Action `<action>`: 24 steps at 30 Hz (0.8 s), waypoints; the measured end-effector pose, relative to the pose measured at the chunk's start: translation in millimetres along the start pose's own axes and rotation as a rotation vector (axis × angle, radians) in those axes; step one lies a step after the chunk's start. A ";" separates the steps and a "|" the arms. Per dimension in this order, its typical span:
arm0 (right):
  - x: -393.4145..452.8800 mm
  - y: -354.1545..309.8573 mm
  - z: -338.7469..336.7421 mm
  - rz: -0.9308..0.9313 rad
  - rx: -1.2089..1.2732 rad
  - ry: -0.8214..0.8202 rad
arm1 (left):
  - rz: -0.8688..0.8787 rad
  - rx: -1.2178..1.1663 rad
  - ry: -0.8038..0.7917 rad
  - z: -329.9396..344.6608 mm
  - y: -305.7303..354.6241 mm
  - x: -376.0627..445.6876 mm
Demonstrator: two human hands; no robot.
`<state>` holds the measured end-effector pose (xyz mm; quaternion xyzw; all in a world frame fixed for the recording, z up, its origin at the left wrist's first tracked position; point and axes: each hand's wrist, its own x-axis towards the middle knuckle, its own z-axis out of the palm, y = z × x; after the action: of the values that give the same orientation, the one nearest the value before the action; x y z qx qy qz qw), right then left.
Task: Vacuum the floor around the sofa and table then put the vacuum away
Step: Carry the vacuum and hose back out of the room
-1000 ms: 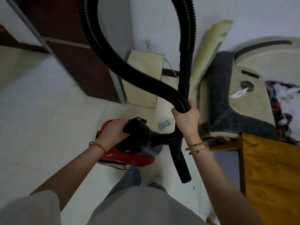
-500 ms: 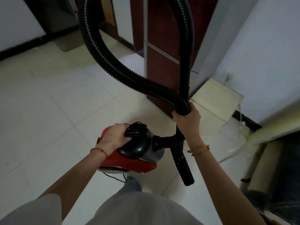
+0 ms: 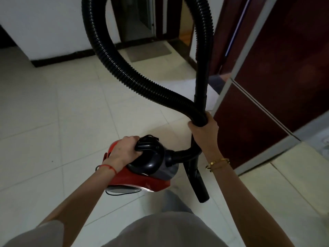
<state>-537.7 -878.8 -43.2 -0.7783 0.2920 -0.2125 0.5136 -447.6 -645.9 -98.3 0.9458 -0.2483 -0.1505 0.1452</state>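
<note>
Pale floor tiles (image 3: 53,107) are filling most of the head view, bordered by a white wall with a dark skirting board (image 3: 58,58) at the upper left. A dark red door (image 3: 277,82) with a pale metal frame is being seen on the right, its upper part cut off by the picture edge. A grey mat (image 3: 148,51) is lying before a dim doorway at the top; what lies beyond the doorway cannot be made out.

A red and black vacuum cleaner (image 3: 151,166) is being carried clear of the floor, in front of the person's body. Its black top handle is being gripped by the left hand (image 3: 124,150), fingers curled round it; a red string is being worn on that wrist. The underside of the machine is largely hidden, with only a thin loop of black cord (image 3: 121,193) showing beneath it.

A ribbed black hose (image 3: 128,75) is looping upward and out of the top edge, so its upper bend is not being shown. The hose and a rigid black tube (image 3: 201,82) are being clutched together by the right hand (image 3: 203,130), fingers wrapped round both. A gold bracelet (image 3: 218,164) is being worn on the right wrist. A black nozzle (image 3: 199,182) is hanging below the hand, beside the machine. Grey clothing (image 3: 160,229) is partly blocking the lower edge.
</note>
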 end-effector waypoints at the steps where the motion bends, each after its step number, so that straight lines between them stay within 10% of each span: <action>1: 13.6 -4.8 14.5 -0.006 -0.002 -0.013 | -0.026 -0.004 0.002 -5.0 -9.0 10.5; 24: 340.1 -160.5 361.8 -0.120 0.089 -0.440 | -0.428 -0.109 0.170 -171.5 -233.2 292.4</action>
<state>-20.2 -814.8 -22.7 -0.7985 0.1168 -0.0805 0.5850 -44.0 -567.2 -85.4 0.9770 -0.0203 -0.1109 0.1810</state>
